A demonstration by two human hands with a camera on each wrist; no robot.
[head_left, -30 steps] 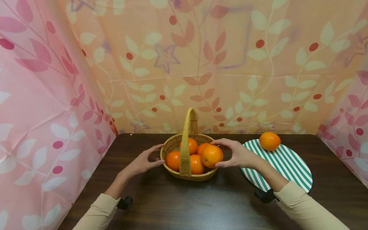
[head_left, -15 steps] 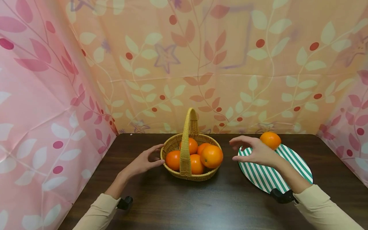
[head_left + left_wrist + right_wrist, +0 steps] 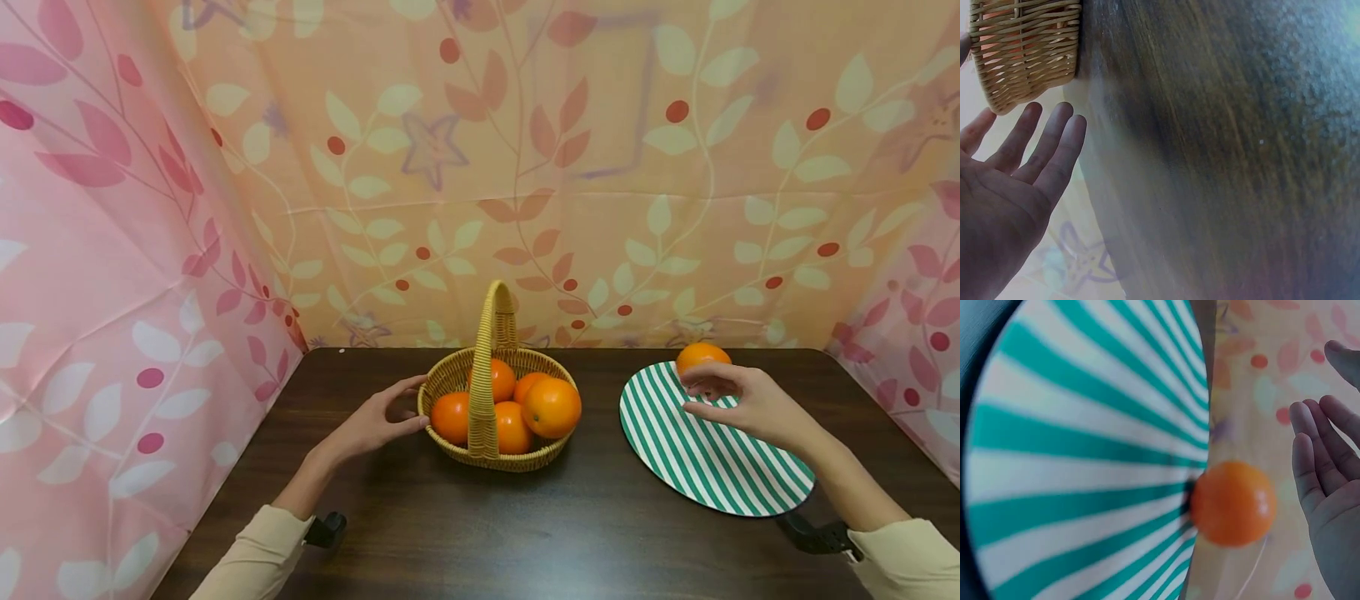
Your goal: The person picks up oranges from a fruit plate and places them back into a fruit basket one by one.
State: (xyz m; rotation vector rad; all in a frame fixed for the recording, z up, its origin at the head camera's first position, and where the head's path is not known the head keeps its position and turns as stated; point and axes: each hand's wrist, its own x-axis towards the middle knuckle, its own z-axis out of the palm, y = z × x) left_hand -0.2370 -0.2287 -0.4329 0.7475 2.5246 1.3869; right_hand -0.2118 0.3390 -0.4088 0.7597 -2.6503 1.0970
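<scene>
A yellow wicker basket (image 3: 442, 450) with a tall arched handle stands mid-table, holding several oranges (image 3: 552, 408). My left hand (image 3: 375, 421) rests fingertips at the basket's left rim, thumb toward the front. In the left wrist view its fingers (image 3: 1060, 147) are spread and nearly straight beside the wicker wall. My right hand (image 3: 757, 404) hovers over a round green-and-white striped mat (image 3: 697, 450), fingers loosely bent and holding nothing. Just beyond those fingers a single orange (image 3: 702, 356) sits on the mat's far edge, partly covered by the hand. The right wrist view shows this orange (image 3: 1234, 504) apart from the fingers.
The dark wooden table (image 3: 480, 533) runs back to a patterned fabric backdrop (image 3: 480, 208). A pink fabric side wall (image 3: 112, 292) borders the left, and another pink panel (image 3: 922, 333) the right. The basket handle (image 3: 487, 367) arches above the fruit.
The right hand let go of the orange at the basket's right side, leaving it in the basket, and moved right over the striped mat toward the lone orange. The left hand stayed at the rim.
</scene>
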